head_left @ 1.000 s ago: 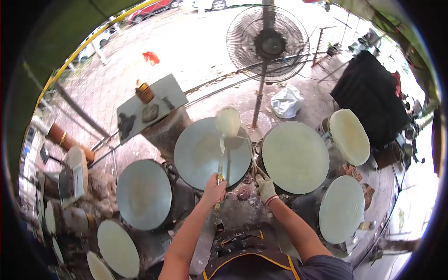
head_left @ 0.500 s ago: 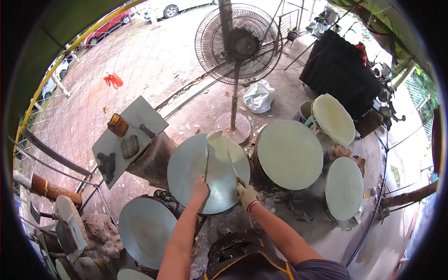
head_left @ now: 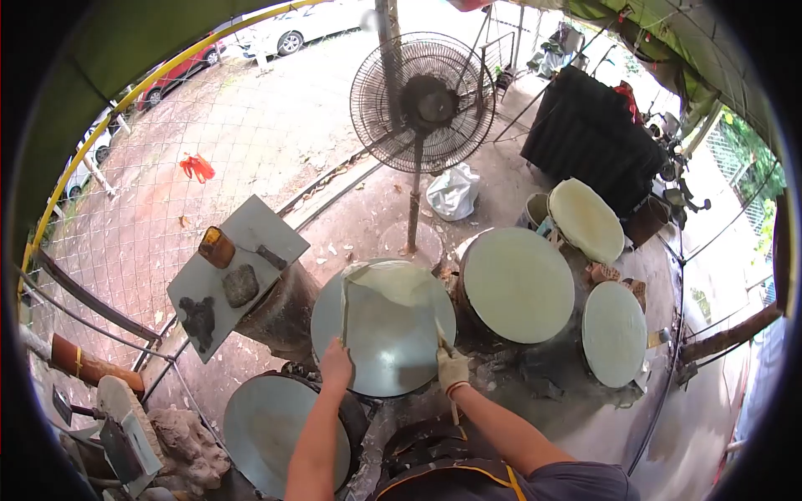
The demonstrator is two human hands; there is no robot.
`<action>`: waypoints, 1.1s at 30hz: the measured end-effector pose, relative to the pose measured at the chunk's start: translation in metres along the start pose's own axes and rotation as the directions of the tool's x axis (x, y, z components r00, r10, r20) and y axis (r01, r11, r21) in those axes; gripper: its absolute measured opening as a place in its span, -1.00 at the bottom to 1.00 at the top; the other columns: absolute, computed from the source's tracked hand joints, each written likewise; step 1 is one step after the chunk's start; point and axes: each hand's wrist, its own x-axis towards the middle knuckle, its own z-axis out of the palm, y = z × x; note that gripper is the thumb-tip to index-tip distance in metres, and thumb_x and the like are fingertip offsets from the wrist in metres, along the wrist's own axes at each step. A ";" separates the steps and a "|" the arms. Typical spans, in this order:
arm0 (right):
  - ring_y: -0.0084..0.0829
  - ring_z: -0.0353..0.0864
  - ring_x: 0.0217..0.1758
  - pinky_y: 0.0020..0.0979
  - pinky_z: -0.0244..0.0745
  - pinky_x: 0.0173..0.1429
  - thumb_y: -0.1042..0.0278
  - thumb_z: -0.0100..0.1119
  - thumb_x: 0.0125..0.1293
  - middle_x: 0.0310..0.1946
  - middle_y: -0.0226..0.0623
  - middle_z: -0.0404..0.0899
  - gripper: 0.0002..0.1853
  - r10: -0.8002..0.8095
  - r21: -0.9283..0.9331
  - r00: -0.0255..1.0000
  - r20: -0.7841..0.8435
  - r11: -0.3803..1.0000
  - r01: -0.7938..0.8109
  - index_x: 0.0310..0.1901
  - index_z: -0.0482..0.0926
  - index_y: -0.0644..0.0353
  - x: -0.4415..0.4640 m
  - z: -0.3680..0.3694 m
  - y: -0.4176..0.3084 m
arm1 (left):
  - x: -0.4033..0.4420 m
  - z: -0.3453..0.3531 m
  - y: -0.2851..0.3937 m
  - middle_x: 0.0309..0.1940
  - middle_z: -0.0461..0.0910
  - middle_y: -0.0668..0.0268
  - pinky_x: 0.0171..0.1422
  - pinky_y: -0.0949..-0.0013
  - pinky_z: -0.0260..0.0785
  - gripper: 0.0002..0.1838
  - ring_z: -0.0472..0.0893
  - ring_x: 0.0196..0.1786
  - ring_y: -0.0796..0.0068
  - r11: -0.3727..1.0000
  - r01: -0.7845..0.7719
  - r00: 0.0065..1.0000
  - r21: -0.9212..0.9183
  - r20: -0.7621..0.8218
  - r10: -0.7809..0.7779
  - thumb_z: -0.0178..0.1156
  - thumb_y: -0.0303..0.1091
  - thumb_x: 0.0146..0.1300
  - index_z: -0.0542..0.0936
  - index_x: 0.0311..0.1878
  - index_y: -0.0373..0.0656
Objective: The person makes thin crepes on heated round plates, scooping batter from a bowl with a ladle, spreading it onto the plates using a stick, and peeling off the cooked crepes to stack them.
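Note:
My left hand (head_left: 336,365), bare, is closed round the lower end of a thin stick (head_left: 344,311) at the left side of the middle round griddle (head_left: 380,342). My right hand (head_left: 453,368), in a pale glove, is wrapped round a second stick (head_left: 438,321) at the griddle's right side. Between the far ends of both sticks a thin pale batter sheet (head_left: 393,282) spans the griddle's far part. Whether the sheet touches the metal there I cannot tell. The near part of the griddle is bare grey metal.
Pale sheets cover griddles at the right (head_left: 518,285) and far right (head_left: 615,334). A bare griddle (head_left: 286,434) is at the lower left. A small table (head_left: 276,230) holds a yellow-brown container (head_left: 216,248). A standing fan (head_left: 423,102) is beyond the middle griddle.
Both hands have moved apart. The pale sheet, bunched and raised between the sticks a second ago, is now spread wide over the griddle's far part. The view has shifted.

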 end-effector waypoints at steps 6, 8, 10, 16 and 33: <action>0.00 0.58 -0.11 -0.27 0.48 -0.13 0.07 -0.05 0.28 -0.12 0.01 0.57 -0.55 0.408 -0.056 0.849 0.335 0.908 -0.415 0.12 0.46 0.11 0.037 0.016 -0.011 | -0.019 -0.021 -0.007 -0.18 0.44 -0.03 -0.17 0.03 0.39 -0.51 0.54 -0.17 -0.06 0.989 0.054 0.999 0.141 -0.017 -0.052 0.11 -0.41 0.10 0.32 0.15 -0.10; -0.22 0.58 -0.39 -0.35 0.45 -0.32 0.07 0.01 0.27 -0.36 -0.17 0.59 -0.56 0.322 -0.121 0.934 0.155 0.945 -0.305 0.11 0.49 0.10 0.038 0.018 0.023 | -0.023 -0.026 -0.021 -0.17 0.38 0.01 -0.18 0.07 0.40 -0.40 0.54 -0.20 -0.03 0.981 0.042 0.998 0.187 -0.051 -0.033 0.12 -0.45 0.05 0.29 0.24 -0.01; -0.46 0.48 -0.57 -0.46 0.39 -0.47 0.13 0.06 0.26 -0.53 -0.35 0.52 -0.59 0.344 -0.356 0.939 0.014 0.879 -0.317 0.11 0.49 0.08 0.017 0.016 -0.004 | -0.032 -0.035 -0.030 -0.17 0.32 0.05 -0.19 0.10 0.41 -0.29 0.54 -0.23 0.02 0.971 0.044 0.999 0.235 -0.042 -0.035 0.12 -0.49 0.00 0.25 0.31 0.09; -0.59 0.47 -0.59 -0.57 0.39 -0.47 0.29 0.04 0.27 -0.43 -0.29 0.58 -0.66 0.303 0.150 0.884 0.355 0.915 -0.374 0.05 0.54 0.15 0.047 0.015 -0.015 | -0.055 -0.049 -0.047 -0.25 0.29 0.10 -0.20 0.13 0.37 -0.26 0.47 -0.27 0.05 0.980 -0.047 0.993 0.195 -0.097 0.066 0.12 -0.59 -0.06 0.31 0.28 0.12; -0.67 0.34 -0.57 -0.56 0.28 -0.50 0.27 0.06 0.27 -0.58 -0.54 0.43 -0.67 0.209 -0.228 0.893 0.399 0.966 -0.124 -0.01 0.54 0.29 0.053 0.046 -0.015 | -0.117 -0.079 -0.056 -0.27 0.30 0.10 -0.23 0.15 0.36 -0.35 0.46 -0.25 0.08 0.992 0.022 0.999 0.125 -0.025 -0.019 0.12 -0.55 -0.03 0.39 0.23 0.10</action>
